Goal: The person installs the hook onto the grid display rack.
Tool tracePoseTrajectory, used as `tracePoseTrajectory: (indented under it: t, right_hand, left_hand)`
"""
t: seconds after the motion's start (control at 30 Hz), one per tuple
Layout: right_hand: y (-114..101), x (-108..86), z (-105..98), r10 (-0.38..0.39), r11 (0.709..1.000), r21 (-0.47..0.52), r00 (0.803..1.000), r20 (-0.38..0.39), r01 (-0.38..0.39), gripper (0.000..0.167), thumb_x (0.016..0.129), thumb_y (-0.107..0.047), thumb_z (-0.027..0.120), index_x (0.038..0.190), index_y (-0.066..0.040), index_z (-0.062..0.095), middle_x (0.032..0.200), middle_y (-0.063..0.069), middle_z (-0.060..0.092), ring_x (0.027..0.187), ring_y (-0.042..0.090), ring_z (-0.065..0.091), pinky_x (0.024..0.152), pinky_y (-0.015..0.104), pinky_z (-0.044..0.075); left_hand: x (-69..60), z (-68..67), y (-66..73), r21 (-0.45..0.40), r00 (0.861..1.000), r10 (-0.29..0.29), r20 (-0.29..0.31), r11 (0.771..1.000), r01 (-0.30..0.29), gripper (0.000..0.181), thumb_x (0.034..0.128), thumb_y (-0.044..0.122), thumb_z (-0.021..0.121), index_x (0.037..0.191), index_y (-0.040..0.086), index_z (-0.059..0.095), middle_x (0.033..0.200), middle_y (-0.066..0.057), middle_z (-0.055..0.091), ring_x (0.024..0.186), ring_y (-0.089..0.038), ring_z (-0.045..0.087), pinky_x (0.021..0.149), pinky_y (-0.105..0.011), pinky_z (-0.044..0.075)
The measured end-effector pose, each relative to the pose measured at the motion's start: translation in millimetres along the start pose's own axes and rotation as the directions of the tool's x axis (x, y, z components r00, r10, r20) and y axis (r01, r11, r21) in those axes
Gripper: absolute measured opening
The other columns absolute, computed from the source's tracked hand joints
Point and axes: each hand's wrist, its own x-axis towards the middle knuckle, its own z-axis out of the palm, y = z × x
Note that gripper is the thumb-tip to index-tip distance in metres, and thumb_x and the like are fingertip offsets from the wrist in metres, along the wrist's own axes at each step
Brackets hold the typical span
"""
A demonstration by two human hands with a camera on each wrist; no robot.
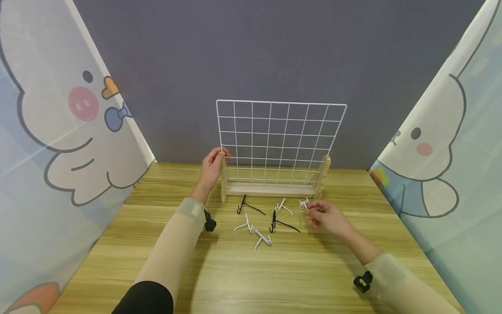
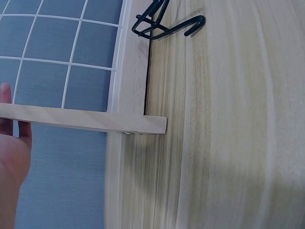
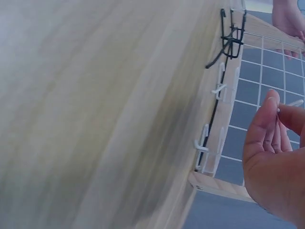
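A white wire grid panel [image 1: 280,139] stands upright in a wooden stand [image 1: 270,190]. My left hand [image 1: 212,165] grips the stand's left upright near its top, thumb on the near side; the left wrist view shows this upright [image 2: 86,119] with fingers behind it. Low in front of the stand's right side, my right hand [image 1: 327,216] pinches a white wire hook [image 1: 303,203] between thumb and fingertips. Most of that hook is hidden by the fingers in the right wrist view, where only a small white end [image 3: 278,110] shows at the pinch.
Loose on the wood-grain table [image 1: 251,279] before the stand lie two black hooks [image 1: 251,205] and several white hooks [image 1: 262,239]. A grey panel [image 1: 274,52] rises behind, and cartoon-printed cloths [image 1: 59,144] hang at both sides.
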Motion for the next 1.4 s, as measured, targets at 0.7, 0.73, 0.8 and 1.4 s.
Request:
tracePoseTrajectory:
  t: [0.7,0.73,0.8,1.4]
  right_hand:
    - [-58,14.7,-27,-0.094,0.994,0.055,0.991,-0.094,0.099,0.037,0.111,-0.009,0.063,0.136,0.018,0.054,0.096,-0.007,0.078,0.081,0.008,0.075,0.073,0.025,0.067]
    - [-61,15.3,-27,-0.098,0.993,0.050,0.991,-0.093,0.103,0.038,0.111,-0.009,0.063,0.136,0.018,0.054,0.096,-0.009,0.078,0.081,0.007,0.075,0.073,0.026,0.067]
    - [-66,16.4,-29,-0.102,0.993,0.047,0.990,-0.093,0.107,0.038,0.111,-0.010,0.063,0.136,0.017,0.054,0.095,-0.011,0.077,0.081,0.007,0.075,0.074,0.026,0.067]
    - [-109,27.9,-33,-0.185,0.978,0.063,0.966,-0.180,0.199,0.032,0.110,-0.010,0.066,0.131,0.012,0.058,0.092,-0.015,0.078,0.077,0.005,0.076,0.073,0.024,0.068]
  left_hand:
    - [0.3,-0.4,-1.2,-0.024,1.000,-0.022,-0.017,0.999,0.022,0.030,0.1147,0.006,0.051,0.127,-0.019,0.060,0.105,-0.006,0.076,0.108,-0.039,0.074,0.113,-0.054,0.057]
    - [0.3,-0.3,-1.1,-0.020,1.000,-0.023,-0.018,1.000,0.022,0.030,0.1147,0.007,0.051,0.127,-0.020,0.060,0.105,-0.008,0.076,0.107,-0.037,0.075,0.112,-0.052,0.058]
    - [0.3,-0.3,-0.6,-0.010,1.000,-0.025,-0.017,1.000,0.025,0.030,0.1149,0.007,0.051,0.127,-0.019,0.059,0.108,-0.014,0.076,0.105,-0.032,0.076,0.111,-0.049,0.059]
    - [0.9,-2.1,-0.1,-0.006,0.999,-0.041,0.004,0.999,0.041,0.022,0.1160,0.011,0.051,0.119,-0.004,0.067,0.106,-0.003,0.078,0.104,-0.025,0.076,0.113,-0.045,0.059]
